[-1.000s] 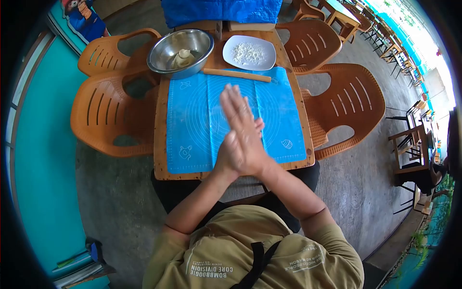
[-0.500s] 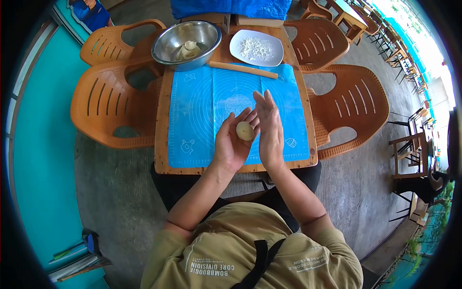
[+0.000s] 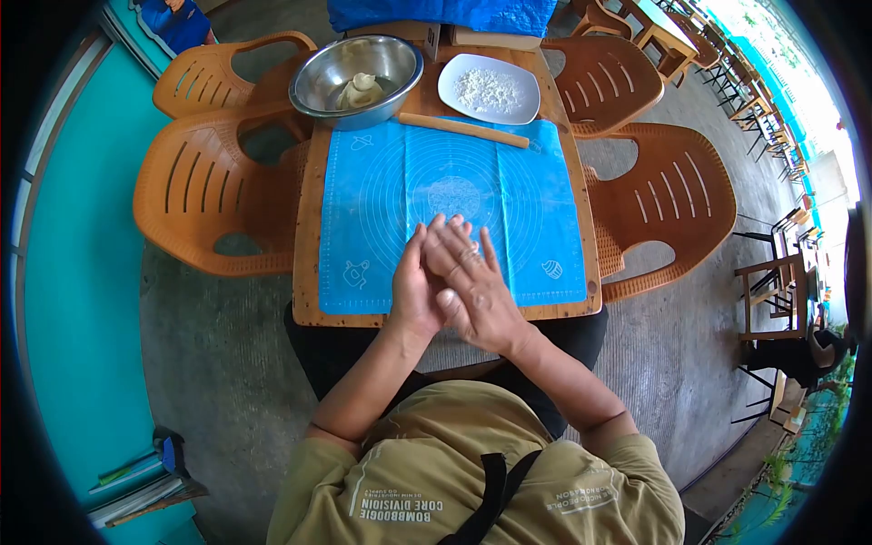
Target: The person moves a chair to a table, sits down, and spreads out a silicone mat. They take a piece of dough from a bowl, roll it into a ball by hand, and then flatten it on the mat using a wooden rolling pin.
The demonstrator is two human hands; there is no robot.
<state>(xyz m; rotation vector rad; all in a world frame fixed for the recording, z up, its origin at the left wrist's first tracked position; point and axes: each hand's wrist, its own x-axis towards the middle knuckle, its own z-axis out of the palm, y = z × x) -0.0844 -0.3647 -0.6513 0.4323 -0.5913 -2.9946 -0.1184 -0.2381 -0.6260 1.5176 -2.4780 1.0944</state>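
My left hand (image 3: 411,292) and my right hand (image 3: 474,283) are pressed palm to palm over the near edge of a blue silicone baking mat (image 3: 381,200). The right hand lies on top, fingers spread and pointing away. A small dough ball is held between the palms; only a pale sliver of it shows at the gap (image 3: 446,296). The mat covers most of a small wooden table (image 3: 306,245).
At the table's far end are a steel bowl (image 3: 313,86) holding more dough (image 3: 361,91), a white plate (image 3: 529,102) of flour and a wooden rolling pin (image 3: 463,130). Orange plastic chairs stand to the left (image 3: 195,200) and right (image 3: 672,191).
Half a second ago the dough ball lay exposed in my left palm with the right hand lifted beside it. The right hand has since come down over it, and both hands moved nearer to me.
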